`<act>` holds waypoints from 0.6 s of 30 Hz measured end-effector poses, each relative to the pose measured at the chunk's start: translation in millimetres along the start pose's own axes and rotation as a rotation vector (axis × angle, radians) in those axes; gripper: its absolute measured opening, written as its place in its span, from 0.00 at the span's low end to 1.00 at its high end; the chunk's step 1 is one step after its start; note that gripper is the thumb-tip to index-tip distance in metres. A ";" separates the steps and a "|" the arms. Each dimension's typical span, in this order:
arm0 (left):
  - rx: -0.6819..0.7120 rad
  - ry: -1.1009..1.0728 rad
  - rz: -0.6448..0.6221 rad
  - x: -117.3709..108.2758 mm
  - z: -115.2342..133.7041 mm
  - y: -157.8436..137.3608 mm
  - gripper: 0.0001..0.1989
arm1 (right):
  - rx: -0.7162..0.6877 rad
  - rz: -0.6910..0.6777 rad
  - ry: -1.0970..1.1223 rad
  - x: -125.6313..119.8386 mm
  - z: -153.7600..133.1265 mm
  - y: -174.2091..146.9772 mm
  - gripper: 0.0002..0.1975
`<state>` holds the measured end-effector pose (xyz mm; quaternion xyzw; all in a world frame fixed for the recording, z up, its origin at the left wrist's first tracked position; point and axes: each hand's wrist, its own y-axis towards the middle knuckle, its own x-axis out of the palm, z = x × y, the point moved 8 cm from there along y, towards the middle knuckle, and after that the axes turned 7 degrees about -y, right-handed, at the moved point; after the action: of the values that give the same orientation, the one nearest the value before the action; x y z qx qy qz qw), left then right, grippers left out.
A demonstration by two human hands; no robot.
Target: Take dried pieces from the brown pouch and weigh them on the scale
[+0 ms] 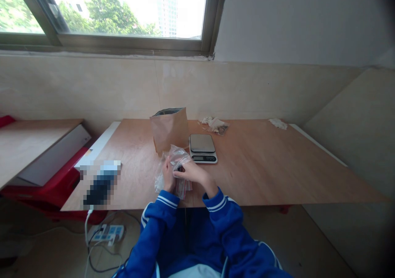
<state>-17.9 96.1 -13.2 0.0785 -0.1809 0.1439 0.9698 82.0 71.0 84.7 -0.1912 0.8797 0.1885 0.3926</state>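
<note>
A thin, crinkled, clear plastic bag (179,155) is just front-left of the white, steel-plated digital scale (202,143). The left hand's (168,175) fingers grasp it; whether the right hand's (194,172), curled against it, grip cannot be told. Left of the scale stands an open brown-paper pouch (169,132), contents hidden.

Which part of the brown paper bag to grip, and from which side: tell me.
Best, I'd judge, by its upper left side, just below the rim, coming from the left. The paper bag stands upright, mouth open, with the scale close by its lower right and clear plastic bunched before its base.
</note>
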 end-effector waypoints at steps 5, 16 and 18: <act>0.038 0.024 0.029 -3.0 8.5 -0.8 0.19 | 0.065 -0.055 0.137 15.3 17.5 3.0 0.12; 0.101 -0.054 -0.027 7.4 20.3 -4.3 0.20 | 0.072 0.032 0.444 17.2 36.6 5.4 0.13; 0.100 -0.043 0.001 5.3 19.6 -3.6 0.20 | 0.097 0.047 0.477 19.5 41.8 5.6 0.12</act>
<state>-18.5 90.1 6.5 0.1299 -0.1946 0.1512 0.9604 93.1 92.3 44.9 -0.1905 0.9597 0.1045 0.1781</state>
